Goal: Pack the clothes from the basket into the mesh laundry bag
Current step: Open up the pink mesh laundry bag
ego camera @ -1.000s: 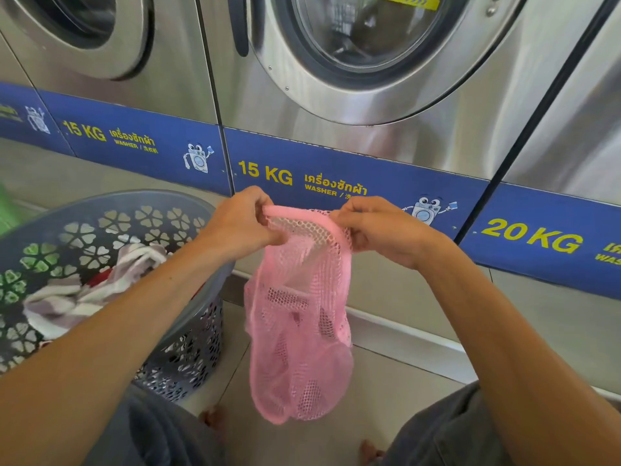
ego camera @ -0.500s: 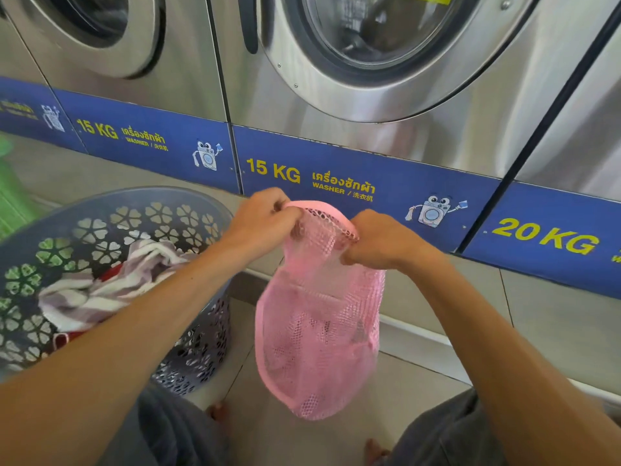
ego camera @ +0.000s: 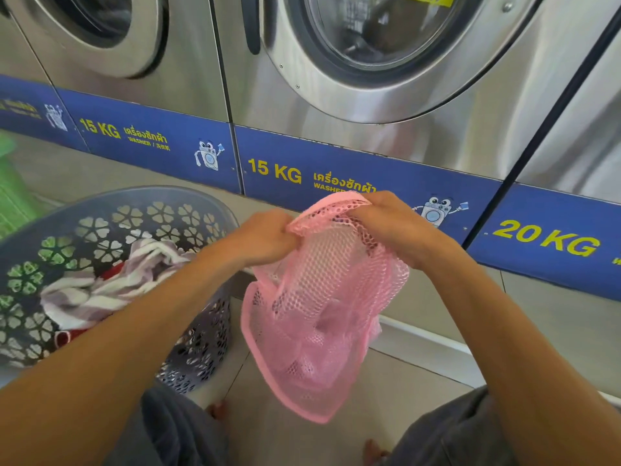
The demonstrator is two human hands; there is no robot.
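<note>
pink mesh laundry bag [ego camera: 316, 317] hung mid-frame, off the floor, left hand [ego camera: 265, 238] pinching its rim at nine o'clock, right hand [ego camera: 391, 223] pinching it at two, fingers curled into the mesh; looked like the mouth-opening step. basket [ego camera: 201, 351] sat at nine o'clock of the bag, striped clothes [ego camera: 100, 284] inside. next move likely needed one hand freed to grab them

Left forearm crosses the grey plastic flower-cutout laundry basket [ego camera: 188, 210], hiding its near rim and part of the striped white-and-grey cloth [ego camera: 100, 290] inside. Fingertips of both hands are buried in the pink mesh laundry bag [ego camera: 312, 317] (contents just a pinkish blur). A green object [ego camera: 13, 196] is cut off at the left edge, unidentifiable.
</note>
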